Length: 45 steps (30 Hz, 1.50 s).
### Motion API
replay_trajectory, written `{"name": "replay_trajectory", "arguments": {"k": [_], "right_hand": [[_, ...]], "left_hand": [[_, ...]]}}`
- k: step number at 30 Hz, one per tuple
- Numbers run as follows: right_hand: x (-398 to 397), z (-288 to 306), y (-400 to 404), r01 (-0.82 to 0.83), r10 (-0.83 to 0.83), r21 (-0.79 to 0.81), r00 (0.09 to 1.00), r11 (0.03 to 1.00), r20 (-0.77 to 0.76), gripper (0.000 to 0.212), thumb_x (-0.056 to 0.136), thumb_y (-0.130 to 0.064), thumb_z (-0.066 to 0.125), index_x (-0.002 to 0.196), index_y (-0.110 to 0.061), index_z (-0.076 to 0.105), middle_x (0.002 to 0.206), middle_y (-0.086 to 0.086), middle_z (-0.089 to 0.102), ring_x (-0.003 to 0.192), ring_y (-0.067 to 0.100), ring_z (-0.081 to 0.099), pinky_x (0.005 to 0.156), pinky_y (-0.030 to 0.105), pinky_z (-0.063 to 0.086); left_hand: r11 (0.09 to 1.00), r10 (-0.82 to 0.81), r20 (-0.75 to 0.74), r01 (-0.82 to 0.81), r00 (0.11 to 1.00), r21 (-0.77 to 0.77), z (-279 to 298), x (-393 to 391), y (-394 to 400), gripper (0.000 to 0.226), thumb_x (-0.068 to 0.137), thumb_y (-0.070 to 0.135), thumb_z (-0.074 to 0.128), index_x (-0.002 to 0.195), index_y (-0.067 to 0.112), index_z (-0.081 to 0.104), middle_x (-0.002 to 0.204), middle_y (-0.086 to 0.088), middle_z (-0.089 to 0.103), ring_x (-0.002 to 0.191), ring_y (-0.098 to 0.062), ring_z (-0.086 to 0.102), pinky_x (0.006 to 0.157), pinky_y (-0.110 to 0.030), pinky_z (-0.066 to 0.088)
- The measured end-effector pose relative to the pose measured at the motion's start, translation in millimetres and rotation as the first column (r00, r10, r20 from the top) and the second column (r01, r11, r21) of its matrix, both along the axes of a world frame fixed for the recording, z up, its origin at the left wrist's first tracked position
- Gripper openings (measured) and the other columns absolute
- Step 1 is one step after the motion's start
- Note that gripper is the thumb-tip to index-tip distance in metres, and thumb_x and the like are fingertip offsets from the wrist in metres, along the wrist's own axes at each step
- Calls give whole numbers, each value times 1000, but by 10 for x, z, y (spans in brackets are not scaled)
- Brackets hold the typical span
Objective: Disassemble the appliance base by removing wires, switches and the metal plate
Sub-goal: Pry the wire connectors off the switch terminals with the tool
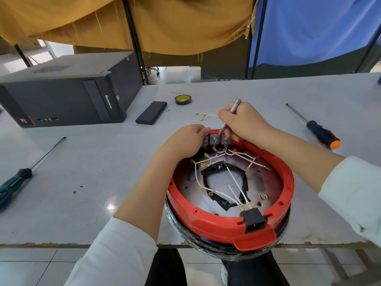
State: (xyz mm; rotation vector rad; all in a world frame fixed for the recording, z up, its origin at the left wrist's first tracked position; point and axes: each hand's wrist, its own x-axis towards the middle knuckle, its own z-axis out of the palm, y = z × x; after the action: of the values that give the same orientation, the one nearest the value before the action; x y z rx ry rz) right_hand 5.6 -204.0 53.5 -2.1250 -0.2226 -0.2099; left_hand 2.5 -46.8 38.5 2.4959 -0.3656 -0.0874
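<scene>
left hand [186, 141] curled over the far rim of the red appliance base [226, 225], fingers hooked on the rim just beside the grey switches [214, 139], gripping it. forearm running up from the lower left, white sleeve [115, 252] pushed back near the elbow. right hand [243, 122] clenched around a slim silver tool [229, 117], held like a pen, shaft tilted with its top end poking up past the knuckles and its tip down at the middle switch. right forearm coming in from the right edge, also in a white sleeve.

appliance base sitting at the near edge of the grey table [82, 203], partly overhanging it, tipped toward the camera, open side up. inside: a metal plate [266, 182] as the floor, a black plastic frame [214, 182] on it, white wires [233, 178] with brass terminals running from the switches toward a black power socket [252, 219] set in a notch of the near rim. a few loose white wires [206, 115] lying on the table just beyond the right hand.

readable writing: "lenovo" on the front of the black computer case [61, 96] lying on its side at the far left. small red label low on the case, too small to read.

elsewhere on the table: green-handled screwdriver [22, 178] at left, orange-and-black-handled screwdriver [317, 131] at right, black flat box [151, 112] and a roll of black tape [183, 99] with a yellow core near the middle. mustard cloth [123, 21] and blue cloth [315, 27] hanging behind.
</scene>
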Motion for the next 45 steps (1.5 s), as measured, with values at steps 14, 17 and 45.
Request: {"name": "replay_trajectory", "arguments": {"k": [14,17,45], "right_hand": [[-110,-212,-68,77,-43,-128,968,989,249,41,87,-34,58,55,-18,39,48,-1,51,43,9,43,48,25,37],[-118,-213,-68,164,-102,-191,949,968,299,39,85,-33,60,57,-13,40,46,-1,40,46,12,37,48,29,34],[-124,-174,-44,161,-92,-196,942,967,323,39,86,-26,58,56,-13,37,48,7,42,45,18,39,49,33,38]], "left_hand": [[985,138,10,-139,990,103,-57,-105,36,34,102,38,25,89,17,48,110,-12,61,103,-30,54,87,-37,41],[985,114,-84,-102,990,139,28,-20,38,43,102,41,24,119,12,50,120,-13,59,110,-29,53,82,-32,33],[996,11,68,-17,998,92,-103,21,-26,42,101,44,25,69,23,42,83,-2,54,89,-24,52,74,-33,36]]}}
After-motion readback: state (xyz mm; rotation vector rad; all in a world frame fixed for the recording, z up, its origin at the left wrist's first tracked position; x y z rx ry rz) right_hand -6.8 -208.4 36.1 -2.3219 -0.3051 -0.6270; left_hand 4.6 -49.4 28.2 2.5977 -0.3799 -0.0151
